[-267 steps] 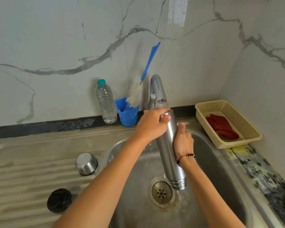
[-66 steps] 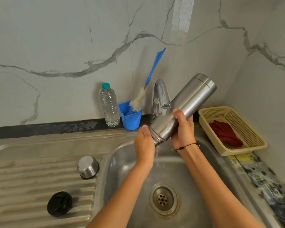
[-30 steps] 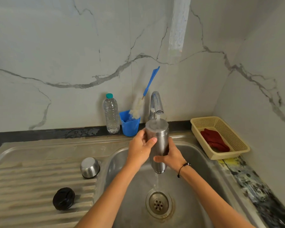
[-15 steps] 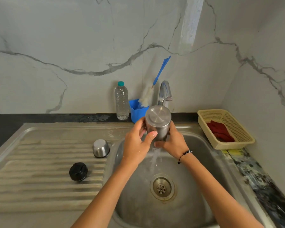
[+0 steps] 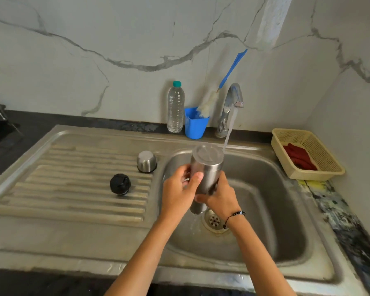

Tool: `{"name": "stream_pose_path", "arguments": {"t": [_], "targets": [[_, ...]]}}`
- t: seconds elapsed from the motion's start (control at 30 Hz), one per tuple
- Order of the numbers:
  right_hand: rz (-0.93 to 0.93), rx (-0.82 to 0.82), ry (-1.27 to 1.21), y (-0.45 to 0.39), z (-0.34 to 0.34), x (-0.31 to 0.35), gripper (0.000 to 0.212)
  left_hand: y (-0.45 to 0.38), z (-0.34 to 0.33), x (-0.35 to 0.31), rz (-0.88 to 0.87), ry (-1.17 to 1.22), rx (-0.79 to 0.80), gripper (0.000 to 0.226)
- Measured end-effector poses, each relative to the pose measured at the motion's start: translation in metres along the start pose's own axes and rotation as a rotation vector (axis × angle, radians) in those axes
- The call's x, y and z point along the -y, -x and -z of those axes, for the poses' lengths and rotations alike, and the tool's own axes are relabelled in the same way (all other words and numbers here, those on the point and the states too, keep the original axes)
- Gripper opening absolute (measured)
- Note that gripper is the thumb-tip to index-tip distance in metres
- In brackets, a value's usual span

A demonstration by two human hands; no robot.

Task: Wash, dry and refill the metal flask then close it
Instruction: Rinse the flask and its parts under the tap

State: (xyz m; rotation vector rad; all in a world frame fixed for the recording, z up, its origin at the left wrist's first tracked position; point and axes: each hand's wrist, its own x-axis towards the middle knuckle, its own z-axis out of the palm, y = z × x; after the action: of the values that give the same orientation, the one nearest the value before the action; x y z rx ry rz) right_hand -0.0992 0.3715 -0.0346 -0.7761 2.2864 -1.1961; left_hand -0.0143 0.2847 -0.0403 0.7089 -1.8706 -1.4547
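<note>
head view: metal flask [image 5: 206,167] held mouth-down over the sink [image 5: 286,210], draining; left hand [image 5: 181,193] and right hand [image 5: 219,197] both grasp its wet body; slip risk, since wet steel may slide and drop onto the drain [image 5: 214,220]; tap [image 5: 233,99] running, so splash onto the table is likely.

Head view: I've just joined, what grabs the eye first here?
The cylindrical steel flask, held upside down over the steel sink basin by the left hand and right hand, dripping toward the drain. Behind it, the chrome tap is running. On the ribbed drainboard lie a black round stopper and a steel cup lid.
</note>
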Motion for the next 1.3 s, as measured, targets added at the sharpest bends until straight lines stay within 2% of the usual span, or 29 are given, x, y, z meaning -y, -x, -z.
{"name": "stream_pose_path", "arguments": {"t": [0.13,0.23,0.3,0.43,0.53,0.63,0.83,1.13,1.3], "targets": [[0.118,0.107,0.117,0.009,0.013,0.031,0.05,0.0,0.027,-0.024,-0.064,-0.002,-0.028,0.042],[0.248,0.125,0.202,0.024,0.014,0.058,0.048,0.004,0.057,-0.045,-0.099,0.029,-0.035,0.032],[0.333,0.081,0.244,0.033,0.012,0.073,0.05,0.01,0.076,-0.059,-0.102,0.052,-0.029,0.029],[0.46,0.164,0.243,0.044,-0.023,0.108,0.049,0.038,0.129,-0.069,-0.026,0.029,-0.053,0.03],[0.541,0.238,0.215,0.05,-0.057,0.126,0.042,0.056,0.163,-0.069,0.036,-0.039,-0.123,0.041],[0.57,0.311,0.212,0.053,-0.093,0.133,0.033,0.073,0.19,-0.06,0.076,-0.102,-0.231,0.042],[0.606,0.426,0.196,0.061,-0.138,0.141,0.035,0.091,0.223,-0.047,0.097,-0.159,-0.352,0.039],[0.584,0.462,0.228,0.057,-0.158,0.145,0.041,0.096,0.233,-0.034,0.146,-0.13,-0.399,0.049],[0.564,0.481,0.255,0.057,-0.158,0.144,0.037,0.097,0.234,-0.028,0.163,-0.112,-0.396,0.047]]}}
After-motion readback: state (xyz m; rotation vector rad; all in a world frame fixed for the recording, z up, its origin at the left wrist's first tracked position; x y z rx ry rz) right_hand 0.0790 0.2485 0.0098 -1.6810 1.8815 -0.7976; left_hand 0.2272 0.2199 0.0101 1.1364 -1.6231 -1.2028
